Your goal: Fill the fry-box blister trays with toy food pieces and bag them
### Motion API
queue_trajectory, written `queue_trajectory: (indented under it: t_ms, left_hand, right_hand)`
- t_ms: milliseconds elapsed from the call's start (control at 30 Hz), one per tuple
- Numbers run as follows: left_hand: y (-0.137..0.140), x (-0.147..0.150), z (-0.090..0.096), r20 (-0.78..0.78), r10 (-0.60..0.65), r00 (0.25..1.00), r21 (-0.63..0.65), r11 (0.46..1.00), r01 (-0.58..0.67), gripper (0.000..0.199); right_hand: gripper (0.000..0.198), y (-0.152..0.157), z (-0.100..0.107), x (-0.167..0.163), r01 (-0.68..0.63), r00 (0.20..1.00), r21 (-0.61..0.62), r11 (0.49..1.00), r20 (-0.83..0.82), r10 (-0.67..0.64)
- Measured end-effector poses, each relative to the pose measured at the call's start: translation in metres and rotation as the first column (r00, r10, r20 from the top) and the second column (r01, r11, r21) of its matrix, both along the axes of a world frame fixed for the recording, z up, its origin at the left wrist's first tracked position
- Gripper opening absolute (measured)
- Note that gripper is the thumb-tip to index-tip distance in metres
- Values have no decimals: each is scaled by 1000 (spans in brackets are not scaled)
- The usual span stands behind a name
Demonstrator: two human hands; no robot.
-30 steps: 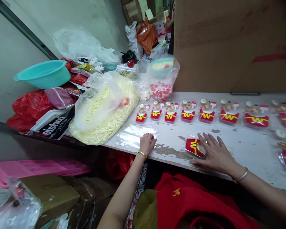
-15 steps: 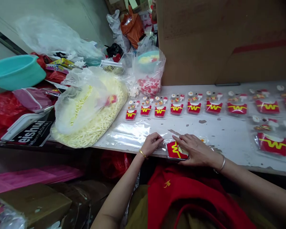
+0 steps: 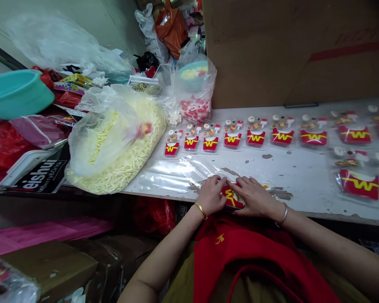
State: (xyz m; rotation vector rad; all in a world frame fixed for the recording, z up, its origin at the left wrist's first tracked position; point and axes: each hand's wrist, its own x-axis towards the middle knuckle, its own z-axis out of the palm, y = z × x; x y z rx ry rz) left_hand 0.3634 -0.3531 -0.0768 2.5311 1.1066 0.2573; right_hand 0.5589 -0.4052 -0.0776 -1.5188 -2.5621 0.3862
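Note:
At the table's front edge lies a clear toy-food pack (image 3: 233,199) with a red fries box bearing a yellow W. My left hand (image 3: 212,194), wearing a gold bracelet, has its fingers curled over the pack's left side. From the right, my right hand (image 3: 255,196) grips the same pack, its fingers across the top and the thumb at the near edge. Between the hands part of the red box shows; the rest is covered. A small egg piece (image 3: 266,186) shows beyond my right fingers. Clear plastic sleeves (image 3: 173,173) lie flat to the left of my left hand.
Several matching packs (image 3: 255,136) stand in a row along the back, with others (image 3: 359,185) at the right. A large bag of pale fry-shaped pieces (image 3: 123,151) is at the left. Behind are a bag of red-and-white pieces (image 3: 194,108) and a big cardboard box (image 3: 287,54).
My left hand has moved right, from the plastic at the pack's left edge onto the pack itself. My right hand stays on the pack. The view has shifted slightly.

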Motion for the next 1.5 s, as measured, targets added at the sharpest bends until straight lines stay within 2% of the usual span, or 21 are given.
queue_trajectory:
  t_ms: [167, 267, 300, 433, 533, 633, 767, 867, 933, 1000, 1100, 1200, 1267, 1333, 1400, 1500]
  left_hand:
    - [-4, -3, -6, -23, 163, 986, 121, 980, -159, 38]
    - [-7, -16, -10, -85, 272, 958, 177, 951, -254, 14]
    - [-9, -20, -11, -105, 281, 954, 178, 949, -260, 8]
    - [-21, -25, -19, -106, 230, 967, 128, 968, -216, 20]
    - [-27, -21, -21, -80, 212, 974, 102, 974, -204, 15]
    - [-30, -11, -20, -67, 198, 978, 131, 973, -188, 14]
    - [-34, 7, -14, -91, 70, 993, 155, 986, -55, 16]
    - [-29, 19, -4, -142, -122, 982, 78, 988, 134, 19]
    - [-16, 25, 6, -138, -232, 963, 16, 971, 237, 18]
    - [7, 30, 16, -115, -306, 945, -7, 952, 307, 16]
    - [49, 34, 23, -101, -434, 895, -56, 901, 430, 33]
    - [80, 38, 18, -85, -566, 820, -157, 821, 550, 45]
    - [90, 40, 12, -67, -612, 788, -185, 784, 592, 39]
    - [93, 43, 7, -43, -636, 770, -208, 760, 616, 26]
    - [93, 46, 3, 4, -647, 762, -247, 738, 628, 13]
    - [91, 51, 0, 131, -618, 775, -297, 721, 625, 6]
  right_hand:
    - [93, -3, -3, -2, 52, 999, -5, 999, 3, -52]
    - [94, -3, -5, -1, 109, 994, -5, 994, 13, -109]
    - [94, -2, -5, -2, 129, 991, -5, 992, 25, -129]
    - [91, 1, -6, -6, 202, 976, 1, 979, 80, -201]
    - [87, 3, -4, -10, 240, 966, 17, 971, 100, -240]
    - [87, 2, -2, -12, 273, 956, 35, 961, 106, -275]
    - [85, 2, -3, -7, 320, 941, 46, 946, 104, -323]
    - [86, 4, -6, 4, 242, 965, 53, 969, 85, -246]
    - [94, 4, -8, 14, 158, 985, 83, 984, 61, -163]
    - [103, -1, -10, 24, 138, 989, 138, 981, 30, -144]
    - [106, -16, -18, 36, 324, 946, 209, 923, -46, -322]
    - [102, -38, -35, 44, 590, 807, 209, 780, -159, -568]
    - [103, -51, -48, 48, 719, 695, 187, 670, -238, -679]
    - [103, -58, -58, 52, 795, 602, 152, 587, -318, -733]
    - [92, -60, -63, 56, 826, 536, 80, 557, -416, -735]
    - [65, -57, -60, 59, 808, 402, -132, 574, -587, -702]
